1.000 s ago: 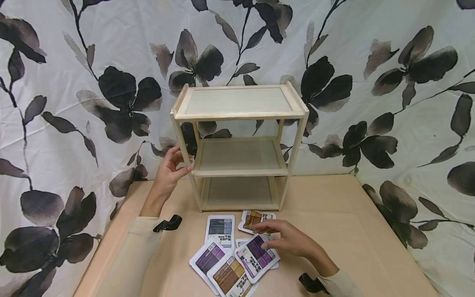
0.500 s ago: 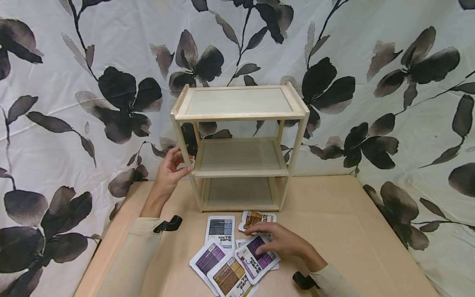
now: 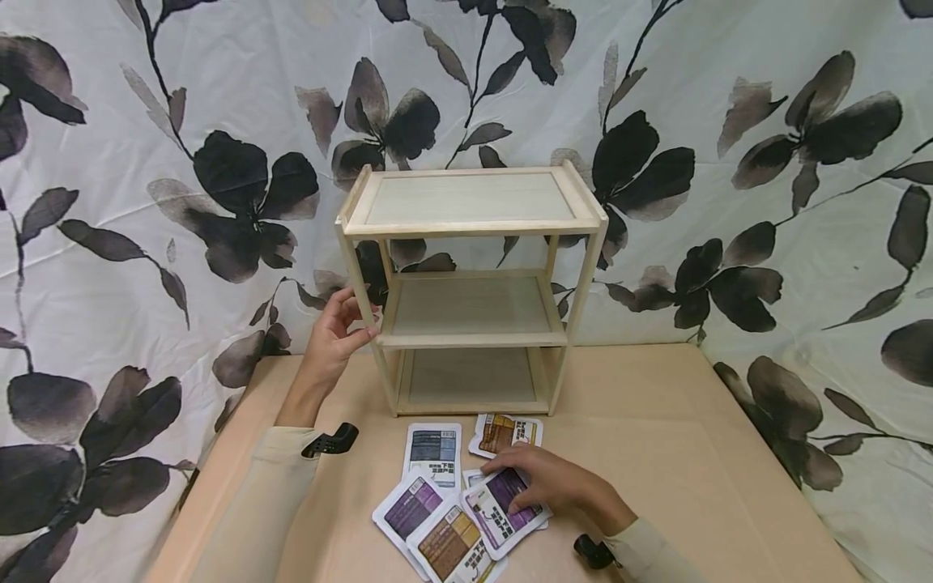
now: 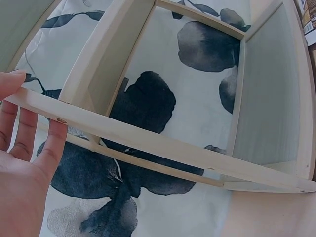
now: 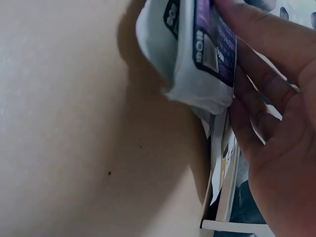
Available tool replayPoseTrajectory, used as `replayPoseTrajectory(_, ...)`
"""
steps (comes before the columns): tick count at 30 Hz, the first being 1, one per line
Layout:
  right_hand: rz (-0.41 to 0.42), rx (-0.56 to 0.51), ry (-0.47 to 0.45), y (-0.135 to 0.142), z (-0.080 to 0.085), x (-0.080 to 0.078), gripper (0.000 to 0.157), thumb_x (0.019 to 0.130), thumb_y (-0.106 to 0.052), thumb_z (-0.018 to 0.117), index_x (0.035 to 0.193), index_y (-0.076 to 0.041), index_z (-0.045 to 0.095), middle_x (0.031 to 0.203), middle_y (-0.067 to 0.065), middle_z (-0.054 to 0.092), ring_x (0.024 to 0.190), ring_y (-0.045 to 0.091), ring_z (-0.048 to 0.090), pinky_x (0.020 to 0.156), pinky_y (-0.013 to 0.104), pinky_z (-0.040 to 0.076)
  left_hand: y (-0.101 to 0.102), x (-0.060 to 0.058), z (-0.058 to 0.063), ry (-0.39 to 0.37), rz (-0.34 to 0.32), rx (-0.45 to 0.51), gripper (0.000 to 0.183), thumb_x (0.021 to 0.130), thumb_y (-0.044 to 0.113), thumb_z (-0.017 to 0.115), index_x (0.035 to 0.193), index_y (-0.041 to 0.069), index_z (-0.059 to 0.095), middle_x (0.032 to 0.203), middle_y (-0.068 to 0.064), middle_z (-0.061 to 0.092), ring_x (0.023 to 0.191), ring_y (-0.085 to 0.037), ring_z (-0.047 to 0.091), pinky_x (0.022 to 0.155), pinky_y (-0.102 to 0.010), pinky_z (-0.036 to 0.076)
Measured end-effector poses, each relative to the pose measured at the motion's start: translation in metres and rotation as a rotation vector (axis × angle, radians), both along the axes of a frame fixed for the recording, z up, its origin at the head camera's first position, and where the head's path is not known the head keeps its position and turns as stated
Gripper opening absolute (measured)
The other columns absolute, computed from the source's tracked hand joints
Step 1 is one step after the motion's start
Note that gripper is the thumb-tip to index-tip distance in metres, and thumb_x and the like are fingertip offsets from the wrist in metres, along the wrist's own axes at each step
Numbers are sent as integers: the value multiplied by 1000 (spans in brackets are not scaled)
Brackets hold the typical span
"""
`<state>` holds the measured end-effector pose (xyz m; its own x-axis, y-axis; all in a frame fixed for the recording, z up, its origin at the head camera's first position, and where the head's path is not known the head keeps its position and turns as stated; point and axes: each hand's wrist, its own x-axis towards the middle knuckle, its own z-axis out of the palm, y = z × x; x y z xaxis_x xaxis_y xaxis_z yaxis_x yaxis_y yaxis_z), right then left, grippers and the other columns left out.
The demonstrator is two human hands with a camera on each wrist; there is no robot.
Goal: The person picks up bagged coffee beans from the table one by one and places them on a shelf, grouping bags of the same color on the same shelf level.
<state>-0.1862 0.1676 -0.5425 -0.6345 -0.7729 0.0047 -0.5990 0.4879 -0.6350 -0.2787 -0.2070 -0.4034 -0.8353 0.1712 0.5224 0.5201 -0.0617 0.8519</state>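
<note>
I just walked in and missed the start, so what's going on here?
A person's left hand holds the front upright of a pale wooden three-tier rack standing on a tan tabletop. The right hand grips a flat white packet with a purple panel, at the near end of the rack. Other flat white packets with blue, brown or purple panels lie in front of it, some overlapping.
</note>
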Motion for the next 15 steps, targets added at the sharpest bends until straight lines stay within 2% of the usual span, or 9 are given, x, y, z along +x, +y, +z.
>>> replayPoseTrajectory(4, -28, 54, 45, -5, 2, 2, 60, 78, -17, 87, 134, -18, 66, 144, 8, 58, 136, 33, 49, 113, 51, 36, -1, 1, 0, 3, 0, -2, 64, 88, -16, 66, 145, -2, 41, 115, -9, 59, 106, -23, 57, 88, -26, 54)
replayPoseTrajectory(8, -37, 69, 56, -6, 5, 6, 58, 78, -17, 86, 132, -17, 67, 143, 8, 59, 136, 31, 49, 114, 49, 36, -2, 2, -1, -1, -2, -4, 64, 88, -16, 65, 145, -5, 38, 115, -10, 59, 108, -26, 56, 88, -26, 54)
replayPoseTrajectory(12, -66, 84, 52, -5, 7, 13, 60, 76, -22, 88, 132, -14, 67, 146, 14, 56, 136, 34, 48, 113, 50, 37, -3, 6, 0, -13, 0, -13, 65, 88, -15, 66, 146, 1, 42, 117, -15, 58, 109, -30, 56, 88, -25, 54)
replayPoseTrajectory(15, -102, 129, 81, -3, 10, 20, 65, 72, -28, 91, 131, -12, 67, 138, 10, 58, 127, 26, 53, 107, 45, 43, -4, 8, 0, -15, -1, -17, 64, 89, -14, 66, 146, 5, 44, 119, -20, 56, 109, -30, 56, 88, -25, 54)
